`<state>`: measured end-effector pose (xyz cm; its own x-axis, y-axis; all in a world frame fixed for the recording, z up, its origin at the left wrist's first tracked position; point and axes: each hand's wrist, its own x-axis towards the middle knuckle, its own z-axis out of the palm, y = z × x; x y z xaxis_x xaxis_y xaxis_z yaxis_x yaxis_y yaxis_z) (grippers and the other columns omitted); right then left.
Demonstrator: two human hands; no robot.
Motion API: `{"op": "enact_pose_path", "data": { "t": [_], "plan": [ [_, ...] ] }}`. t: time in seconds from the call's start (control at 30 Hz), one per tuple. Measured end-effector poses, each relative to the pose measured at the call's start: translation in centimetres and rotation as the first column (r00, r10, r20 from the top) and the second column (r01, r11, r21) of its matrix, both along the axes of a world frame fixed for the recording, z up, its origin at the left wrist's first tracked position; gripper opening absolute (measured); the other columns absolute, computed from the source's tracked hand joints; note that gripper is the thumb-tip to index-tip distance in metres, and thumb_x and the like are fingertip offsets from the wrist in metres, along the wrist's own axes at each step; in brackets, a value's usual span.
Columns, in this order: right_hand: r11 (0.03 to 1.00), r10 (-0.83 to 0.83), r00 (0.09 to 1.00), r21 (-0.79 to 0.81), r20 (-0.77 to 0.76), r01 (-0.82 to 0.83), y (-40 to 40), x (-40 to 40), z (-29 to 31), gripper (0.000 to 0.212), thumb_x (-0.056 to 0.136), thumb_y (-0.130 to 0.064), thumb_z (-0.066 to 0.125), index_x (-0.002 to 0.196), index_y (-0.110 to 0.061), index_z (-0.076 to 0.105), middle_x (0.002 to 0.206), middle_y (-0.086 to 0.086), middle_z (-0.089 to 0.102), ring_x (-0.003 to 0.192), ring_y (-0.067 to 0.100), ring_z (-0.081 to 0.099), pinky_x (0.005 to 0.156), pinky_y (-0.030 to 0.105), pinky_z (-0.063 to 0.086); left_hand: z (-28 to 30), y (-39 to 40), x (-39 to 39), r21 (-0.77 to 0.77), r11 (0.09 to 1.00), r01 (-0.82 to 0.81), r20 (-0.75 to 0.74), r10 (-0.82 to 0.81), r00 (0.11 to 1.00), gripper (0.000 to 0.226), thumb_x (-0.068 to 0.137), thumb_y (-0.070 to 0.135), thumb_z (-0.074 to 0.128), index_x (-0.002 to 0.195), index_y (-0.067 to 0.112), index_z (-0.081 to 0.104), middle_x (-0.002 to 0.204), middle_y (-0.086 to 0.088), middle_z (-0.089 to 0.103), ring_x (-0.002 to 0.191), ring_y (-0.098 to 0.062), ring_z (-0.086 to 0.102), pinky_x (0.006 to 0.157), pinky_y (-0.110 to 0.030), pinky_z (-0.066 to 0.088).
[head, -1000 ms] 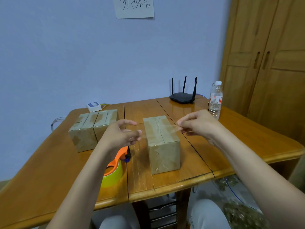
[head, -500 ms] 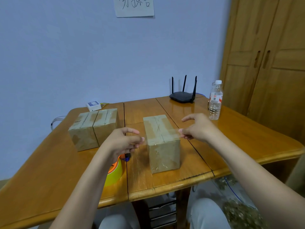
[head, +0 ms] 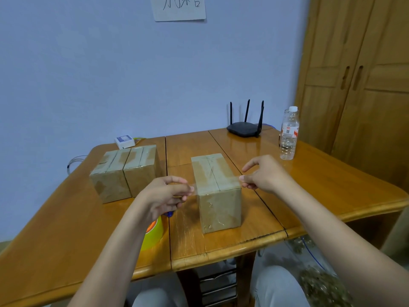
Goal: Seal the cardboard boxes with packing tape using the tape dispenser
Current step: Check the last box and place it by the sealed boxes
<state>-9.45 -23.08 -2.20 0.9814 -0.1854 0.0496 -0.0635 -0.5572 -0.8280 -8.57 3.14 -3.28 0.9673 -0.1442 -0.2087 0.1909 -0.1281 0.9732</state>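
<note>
Clear tape strip (head: 218, 183) stretched across the near end of the cardboard box (head: 218, 191), mid-worktop (head: 221, 242). Left hand (head: 164, 196) pinching one end, right hand (head: 264, 173) pinching the other, with its first finger sticking out. Could go on crooked or wrinkly if one side drops first. Could stick to the fingers too. Tape dispenser (head: 155, 231) mostly hidden under the left arm. Strip nearly see-through, hard to make out. Two taped boxes (head: 126, 171) sitting to the left.
</note>
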Motion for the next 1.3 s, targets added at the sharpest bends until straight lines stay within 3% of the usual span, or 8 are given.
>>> {"op": "enact_pose_path", "data": {
  "t": [0.17, 0.53, 0.73, 0.97, 1.2, 1.3],
  "plan": [
    [1.000, -0.002, 1.000, 0.011, -0.005, 0.002, -0.2, 0.0, -0.4, 0.017, 0.087, -0.010, 0.078, 0.097, -0.013, 0.065, 0.075, 0.008, 0.076, 0.065, 0.015, 0.070, 0.069, 0.031, 0.062, -0.5, 0.0, -0.1, -0.024, 0.999, 0.026, -0.010, -0.026, 1.000, 0.038, 0.079, 0.006, 0.080, 0.114, 0.009, 0.065, 0.077, -0.010, 0.072, 0.065, -0.018, 0.063, 0.065, -0.030, 0.054],
    [0.998, -0.002, 0.999, 0.056, -0.039, 0.005, -0.2, -0.3, -0.8, 0.016, 0.088, -0.009, 0.076, 0.100, -0.010, 0.065, 0.080, 0.011, 0.076, 0.067, 0.016, 0.069, 0.066, 0.028, 0.060, -1.3, 0.0, 0.2, -0.050, 0.998, 0.025, -0.015, -0.025, 1.000, 0.041, 0.078, 0.006, 0.081, 0.115, 0.010, 0.064, 0.077, -0.011, 0.073, 0.067, -0.019, 0.064, 0.068, -0.031, 0.054],
    [0.989, 0.010, 0.999, 0.146, -0.038, -0.004, -0.2, -0.5, -1.8, 0.013, 0.090, -0.005, 0.072, 0.101, -0.006, 0.066, 0.079, 0.013, 0.075, 0.068, 0.018, 0.067, 0.076, 0.038, 0.061, -2.2, 0.1, 0.2, -0.140, 0.990, 0.009, -0.037, -0.015, 0.999, 0.045, 0.076, 0.002, 0.081, 0.117, 0.007, 0.062, 0.076, -0.014, 0.068, 0.067, -0.021, 0.063, 0.067, -0.031, 0.052],
    [0.963, 0.043, 0.997, 0.268, -0.061, -0.025, -0.1, -1.1, -2.2, 0.012, 0.094, -0.003, 0.067, 0.105, -0.004, 0.066, 0.089, 0.018, 0.074, 0.074, 0.020, 0.069, 0.070, 0.030, 0.063, -3.0, 0.1, 0.2, -0.211, 0.977, 0.020, -0.068, -0.036, 0.997, 0.049, 0.076, 0.003, 0.081, 0.120, 0.006, 0.061, 0.079, -0.012, 0.070, 0.070, -0.019, 0.064, 0.071, -0.032, 0.051],
    [0.966, 0.050, 0.988, 0.257, -0.148, -0.010, -0.1, -1.2, -3.3, 0.015, 0.094, -0.003, 0.066, 0.108, -0.005, 0.064, 0.094, 0.022, 0.074, 0.067, 0.017, 0.068, 0.066, 0.030, 0.061, -3.9, -0.7, -0.1, -0.257, 0.966, 0.020, -0.175, -0.066, 0.982, 0.043, 0.077, 0.005, 0.079, 0.118, 0.004, 0.064, 0.088, -0.013, 0.069, 0.078, -0.023, 0.065, 0.075, -0.034, 0.056],
    [0.992, -0.071, 0.997, 0.098, -0.028, 0.074, -0.3, -0.7, -3.4, 0.011, 0.095, -0.007, 0.063, 0.103, -0.014, 0.068, 0.086, 0.013, 0.074, 0.072, 0.023, 0.069, 0.073, 0.038, 0.060, -4.5, -0.9, -0.3, -0.249, 0.964, -0.088, -0.120, 0.060, 0.991, 0.034, 0.085, 0.004, 0.074, 0.118, 0.007, 0.066, 0.088, -0.013, 0.069, 0.078, -0.023, 0.064, 0.074, -0.035, 0.055]
  ]
}}
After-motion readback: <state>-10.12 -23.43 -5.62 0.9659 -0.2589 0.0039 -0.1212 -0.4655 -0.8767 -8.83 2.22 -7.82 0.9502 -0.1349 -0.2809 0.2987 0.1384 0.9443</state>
